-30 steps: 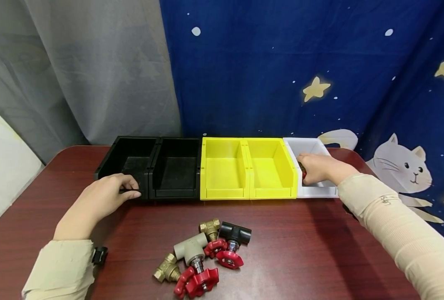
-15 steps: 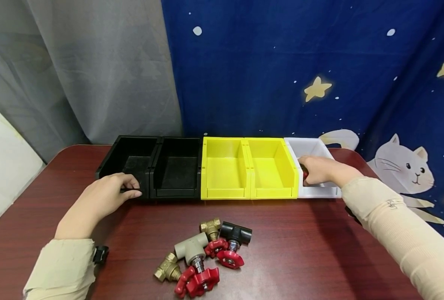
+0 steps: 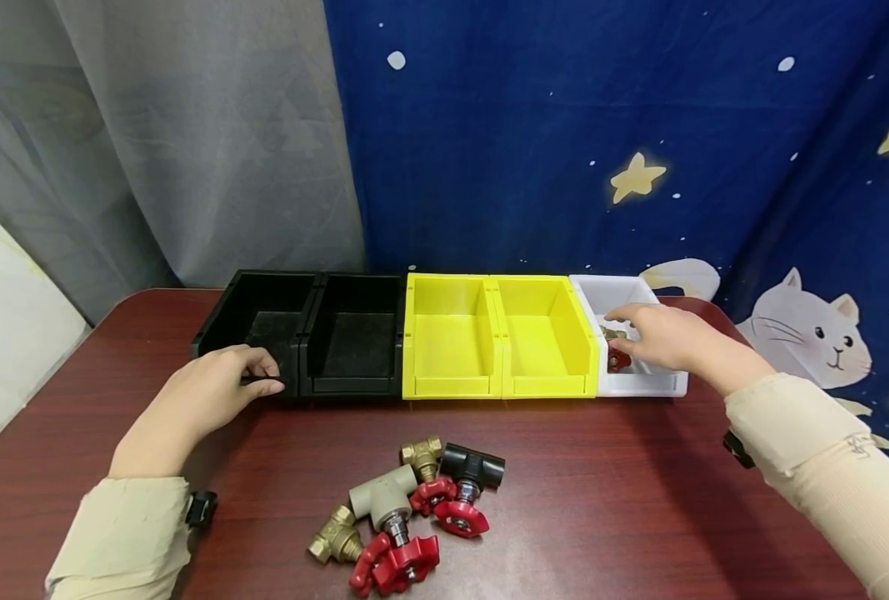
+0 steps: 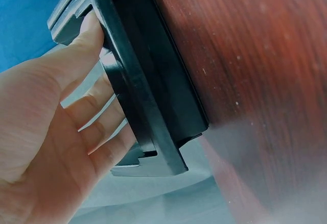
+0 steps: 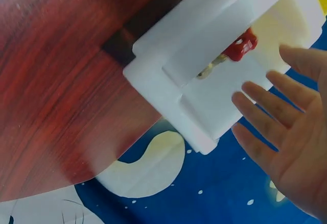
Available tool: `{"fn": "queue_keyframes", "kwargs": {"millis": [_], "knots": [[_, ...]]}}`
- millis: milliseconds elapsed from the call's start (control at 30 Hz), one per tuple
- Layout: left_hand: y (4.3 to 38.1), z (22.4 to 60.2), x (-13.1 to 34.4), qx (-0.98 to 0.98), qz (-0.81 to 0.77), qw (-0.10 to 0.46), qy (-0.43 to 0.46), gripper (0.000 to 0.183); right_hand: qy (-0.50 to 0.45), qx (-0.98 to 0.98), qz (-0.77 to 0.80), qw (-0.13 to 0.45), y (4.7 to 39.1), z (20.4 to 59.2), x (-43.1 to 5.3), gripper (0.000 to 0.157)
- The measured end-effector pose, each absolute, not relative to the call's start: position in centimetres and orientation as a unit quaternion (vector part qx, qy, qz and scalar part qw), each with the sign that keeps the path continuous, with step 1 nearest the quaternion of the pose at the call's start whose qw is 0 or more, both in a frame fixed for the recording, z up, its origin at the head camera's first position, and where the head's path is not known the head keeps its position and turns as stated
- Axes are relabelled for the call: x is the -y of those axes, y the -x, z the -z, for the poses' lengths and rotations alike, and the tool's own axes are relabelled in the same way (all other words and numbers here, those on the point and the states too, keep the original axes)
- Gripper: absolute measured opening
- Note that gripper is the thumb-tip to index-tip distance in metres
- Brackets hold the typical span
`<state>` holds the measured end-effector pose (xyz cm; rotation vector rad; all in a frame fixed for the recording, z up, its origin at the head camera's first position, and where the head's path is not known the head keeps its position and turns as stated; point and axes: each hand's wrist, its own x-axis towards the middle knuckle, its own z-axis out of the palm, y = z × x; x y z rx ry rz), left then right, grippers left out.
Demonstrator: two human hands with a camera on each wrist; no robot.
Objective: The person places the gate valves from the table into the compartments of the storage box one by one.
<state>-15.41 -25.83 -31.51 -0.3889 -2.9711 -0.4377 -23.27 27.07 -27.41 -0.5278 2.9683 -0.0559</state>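
Drawn back since half a second ago, the right hand (image 3: 661, 337) has let go of the binned valve (image 3: 618, 360). Nearest, a heap of four valves (image 3: 386, 500) lies on the table (image 3: 579, 508); beyond, the left hand (image 3: 215, 392) pinches the front lip of the leftmost black bin (image 3: 273, 298). Farther still, the right hand's fingers hang parted over the white bin (image 3: 639, 386), holding nothing, the binned valve on its floor. Lifting straight up should leave it undisturbed.

left hand (image 4: 56, 147) on black bin (image 4: 139, 89)
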Motion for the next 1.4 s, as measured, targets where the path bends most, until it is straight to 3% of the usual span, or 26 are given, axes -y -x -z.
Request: {"fn": "queue_keyframes", "kwargs": {"millis": [333, 567, 833, 1400], "knots": [[15.4, 31.5, 25.8, 0.979, 0.145, 0.056, 0.129, 0.013, 0.186, -0.977, 0.026, -0.099, 20.0, 27.1, -25.2, 0.037], [15.4, 31.6, 25.9, 0.98, 0.143, 0.058, 0.129, 0.013, 0.227, -0.959, 0.039, -0.163, 18.1, 27.0, -23.5, 0.03], [15.5, 31.7, 25.9, 0.979, 0.143, 0.059, 0.132, 0.013, 0.291, -0.938, 0.035, -0.186, 16.4, 27.1, -21.9, 0.029], [15.6, 31.7, 25.9, 0.979, 0.138, 0.064, 0.133, 0.013, 0.319, -0.934, 0.04, -0.156, 13.9, 27.8, -18.4, 0.032]]}}
